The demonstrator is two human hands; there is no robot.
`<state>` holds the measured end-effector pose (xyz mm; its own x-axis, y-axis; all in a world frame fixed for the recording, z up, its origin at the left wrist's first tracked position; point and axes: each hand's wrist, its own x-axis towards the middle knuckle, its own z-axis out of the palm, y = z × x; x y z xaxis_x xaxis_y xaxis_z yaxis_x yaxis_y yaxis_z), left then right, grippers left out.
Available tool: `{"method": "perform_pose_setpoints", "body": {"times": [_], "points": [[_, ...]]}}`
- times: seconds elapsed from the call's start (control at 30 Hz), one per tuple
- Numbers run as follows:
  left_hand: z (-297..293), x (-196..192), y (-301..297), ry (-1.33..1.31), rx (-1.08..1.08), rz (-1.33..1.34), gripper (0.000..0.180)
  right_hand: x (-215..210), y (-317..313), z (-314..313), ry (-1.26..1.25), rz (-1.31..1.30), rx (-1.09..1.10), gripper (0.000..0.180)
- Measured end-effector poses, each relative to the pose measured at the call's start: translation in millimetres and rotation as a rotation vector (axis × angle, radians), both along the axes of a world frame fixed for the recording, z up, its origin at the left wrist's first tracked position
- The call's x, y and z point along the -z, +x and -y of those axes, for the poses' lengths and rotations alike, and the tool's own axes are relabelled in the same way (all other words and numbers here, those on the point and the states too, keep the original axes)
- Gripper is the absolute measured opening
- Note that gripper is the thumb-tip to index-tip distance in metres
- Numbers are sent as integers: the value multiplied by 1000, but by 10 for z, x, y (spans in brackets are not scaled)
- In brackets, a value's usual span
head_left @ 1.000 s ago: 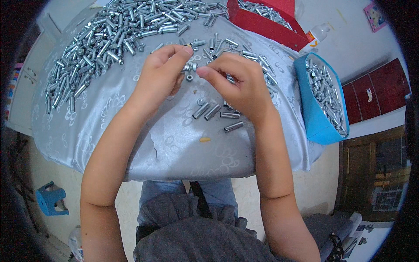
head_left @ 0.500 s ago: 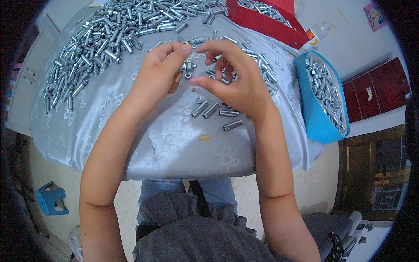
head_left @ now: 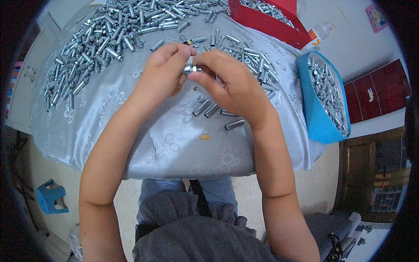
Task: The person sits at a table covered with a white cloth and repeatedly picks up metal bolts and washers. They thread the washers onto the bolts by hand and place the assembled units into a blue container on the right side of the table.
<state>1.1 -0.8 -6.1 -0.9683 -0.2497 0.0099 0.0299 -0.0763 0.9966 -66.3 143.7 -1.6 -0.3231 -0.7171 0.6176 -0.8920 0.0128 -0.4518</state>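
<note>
My left hand [head_left: 162, 70] and my right hand [head_left: 230, 83] meet above the middle of the table, and together they pinch a small silver metal sleeve [head_left: 192, 69] between their fingertips. Just below them a few loose silver sleeves [head_left: 208, 108] lie on the shiny silver-grey tablecloth [head_left: 174, 144]. A big heap of the same metal pieces [head_left: 100, 43] covers the far left of the table, and more of them [head_left: 244, 54] are strewn beyond my right hand.
A blue bin [head_left: 325, 96] full of metal pieces stands at the right table edge. A red bin [head_left: 266, 17] holds more at the back. A plastic bottle [head_left: 317, 34] lies behind them. A small yellow scrap [head_left: 205, 137] lies near the front edge. A blue stool [head_left: 50, 196] sits on the floor at left.
Both hands have lifted off the tablecloth and come together, now holding one metal sleeve between the fingertips above the loose pieces.
</note>
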Motion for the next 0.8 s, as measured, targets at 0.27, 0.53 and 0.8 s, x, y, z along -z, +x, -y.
{"method": "perform_pose_setpoints", "body": {"times": [0.27, 0.53, 0.8], "points": [[-37, -4, 42, -165, -85, -249, 28, -66, 150, 49, 44, 487, -7, 24], [78, -136, 119, -182, 294, 87, 28, -103, -115, -75, -383, 644, 206, 29], [233, -159, 88, -252, 332, 198, 39, -66, -140, -74, -369, 620, 250, 25]]}}
